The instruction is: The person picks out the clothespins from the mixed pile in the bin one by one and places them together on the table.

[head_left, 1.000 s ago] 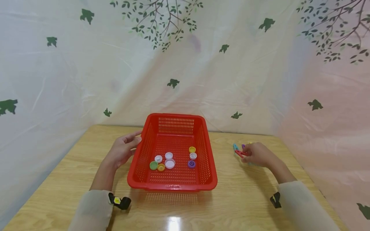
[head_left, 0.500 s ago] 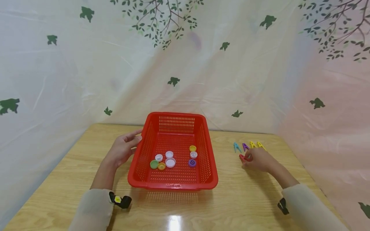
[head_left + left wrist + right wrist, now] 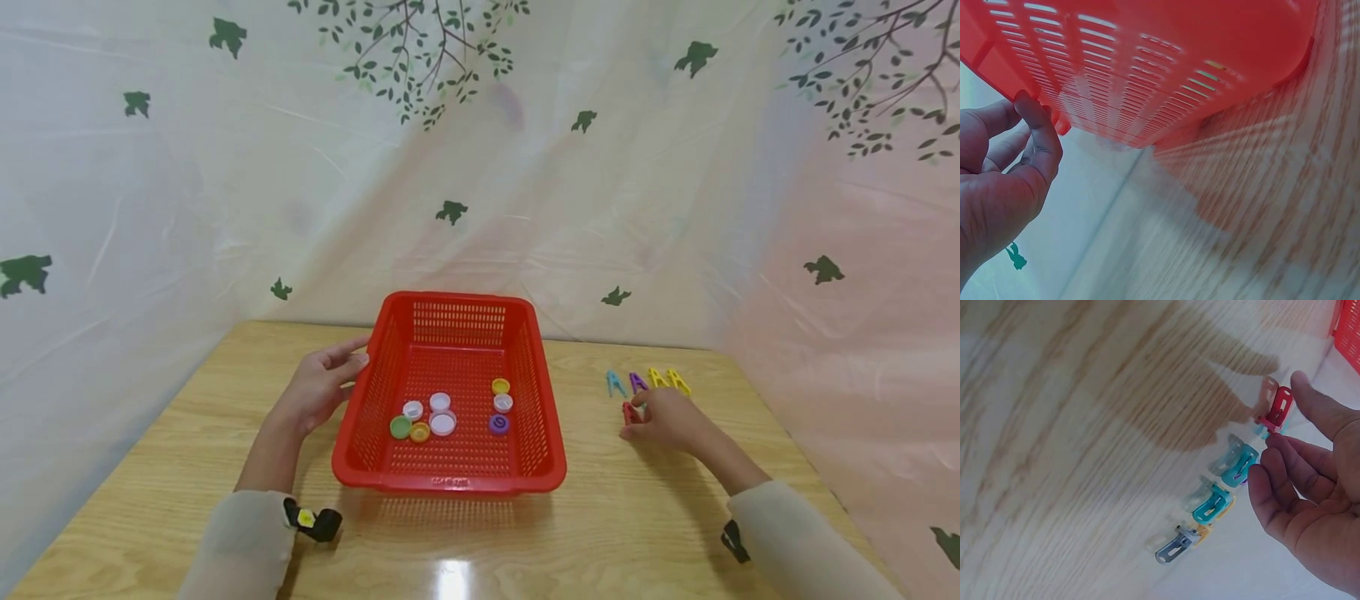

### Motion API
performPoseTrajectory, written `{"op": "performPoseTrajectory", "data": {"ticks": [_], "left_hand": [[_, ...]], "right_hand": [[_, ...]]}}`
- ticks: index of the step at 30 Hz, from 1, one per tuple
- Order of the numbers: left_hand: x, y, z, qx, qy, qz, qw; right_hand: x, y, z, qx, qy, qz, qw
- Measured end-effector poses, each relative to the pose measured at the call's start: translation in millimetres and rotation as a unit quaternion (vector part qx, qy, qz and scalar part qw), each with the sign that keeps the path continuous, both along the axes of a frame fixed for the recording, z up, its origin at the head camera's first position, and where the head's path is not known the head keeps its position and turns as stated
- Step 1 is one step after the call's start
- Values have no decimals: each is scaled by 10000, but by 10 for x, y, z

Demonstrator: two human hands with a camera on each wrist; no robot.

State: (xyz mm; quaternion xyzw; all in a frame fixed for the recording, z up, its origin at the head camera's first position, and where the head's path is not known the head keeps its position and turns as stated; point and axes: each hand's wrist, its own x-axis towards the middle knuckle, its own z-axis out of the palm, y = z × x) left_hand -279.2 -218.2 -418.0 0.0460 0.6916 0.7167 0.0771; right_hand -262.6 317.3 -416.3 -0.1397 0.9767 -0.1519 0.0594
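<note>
Red plastic basket point(image 3: 448, 392) sits mid-table with my left hand point(image 3: 321, 388) against its left rim, fingers loosely curled there and thumb over the edge; from the left wrist view I read it as steadying the wall rather than gripping hard. Inside lie the bottle caps point(image 3: 442, 414), a small scatter of white, green, orange, yellow and purple ones, all on the basket floor. My right hand point(image 3: 666, 417) is out on the wooden table point(image 3: 187, 467), well right of the basket, with thumb and fingertips closing on a red clothes peg point(image 3: 1279, 408); in the right wrist view the fingers touch it but are barely bent, so I judge the pinch only just forming. Beyond it the other pegs point(image 3: 647, 380) stand in a short row on the table. By my reckoning the caps are in and the pegs are all left outside, none yet in the basket.
</note>
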Motion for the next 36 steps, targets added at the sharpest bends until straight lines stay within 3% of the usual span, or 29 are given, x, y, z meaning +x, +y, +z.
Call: {"op": "performPoseTrajectory", "data": {"ticks": [8, 27, 36], "left_hand": [[5, -3, 3, 6, 54, -9, 10000], [-4, 23, -17, 24, -2, 33, 10000], [8, 11, 9, 16, 69, -16, 10000]], "right_hand": [[-9, 0, 20, 7, 159, 397, 9991], [-57, 7, 10, -135, 38, 480, 9987], [-75, 25, 90, -85, 434, 717, 9964]]}}
